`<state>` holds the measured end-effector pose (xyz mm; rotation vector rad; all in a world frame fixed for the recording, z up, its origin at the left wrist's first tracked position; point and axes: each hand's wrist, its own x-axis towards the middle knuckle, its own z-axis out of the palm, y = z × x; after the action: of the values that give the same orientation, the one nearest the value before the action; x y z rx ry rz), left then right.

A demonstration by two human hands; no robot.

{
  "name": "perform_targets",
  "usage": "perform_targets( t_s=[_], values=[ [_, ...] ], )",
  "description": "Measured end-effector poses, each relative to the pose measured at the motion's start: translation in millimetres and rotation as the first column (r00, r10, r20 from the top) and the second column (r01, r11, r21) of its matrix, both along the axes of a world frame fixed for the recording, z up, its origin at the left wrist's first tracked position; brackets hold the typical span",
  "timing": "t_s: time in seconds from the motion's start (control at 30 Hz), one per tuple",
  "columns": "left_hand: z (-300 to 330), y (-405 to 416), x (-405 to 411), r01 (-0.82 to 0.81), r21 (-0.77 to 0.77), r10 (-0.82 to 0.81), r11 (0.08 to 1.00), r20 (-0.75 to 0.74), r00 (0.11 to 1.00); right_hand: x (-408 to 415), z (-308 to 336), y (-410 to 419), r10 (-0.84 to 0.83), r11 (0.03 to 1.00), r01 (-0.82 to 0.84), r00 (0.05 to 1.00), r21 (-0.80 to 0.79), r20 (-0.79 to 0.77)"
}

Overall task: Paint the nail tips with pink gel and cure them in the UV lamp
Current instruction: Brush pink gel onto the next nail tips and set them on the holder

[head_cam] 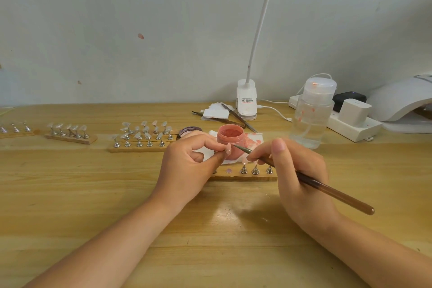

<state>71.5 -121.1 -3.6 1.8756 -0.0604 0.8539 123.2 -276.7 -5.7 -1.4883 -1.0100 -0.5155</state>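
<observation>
Both hands are pinched shut, working just near of the open pink gel jar (230, 134).

A small pink nail tip (228, 148) is pinched by the left hand (187, 166); the long brown brush (304, 180), gripped by the right hand (301, 170), is aimed leftward at it, bristles almost touching.

Head view looks forward-down, seemingly close, over table (70, 194).

UV lamp (402, 100) cut by right edge, leftmost stand (14, 130) cut by left edge, lamp label (247, 100) unreadable
</observation>
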Motion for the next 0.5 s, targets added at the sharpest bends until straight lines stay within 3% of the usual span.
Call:
perform_targets(
  t_s=[0.1, 0.5],
  values=[
    [-1.9, 1.1, 1.6, -0.021, -0.001, 0.021, 1.000, -0.016, 1.000, 0.2, -2.3, -0.8, -0.032, 0.996, 0.034, 0.999, -0.083, 0.031],
    [0.7, -0.1, 1.8, -0.032, -0.016, 0.031, 0.999, -0.060, 0.998, -1.3, -0.4, -0.1, -0.029, 0.998, 0.032, 0.999, -0.062, 0.046]
  ],
)
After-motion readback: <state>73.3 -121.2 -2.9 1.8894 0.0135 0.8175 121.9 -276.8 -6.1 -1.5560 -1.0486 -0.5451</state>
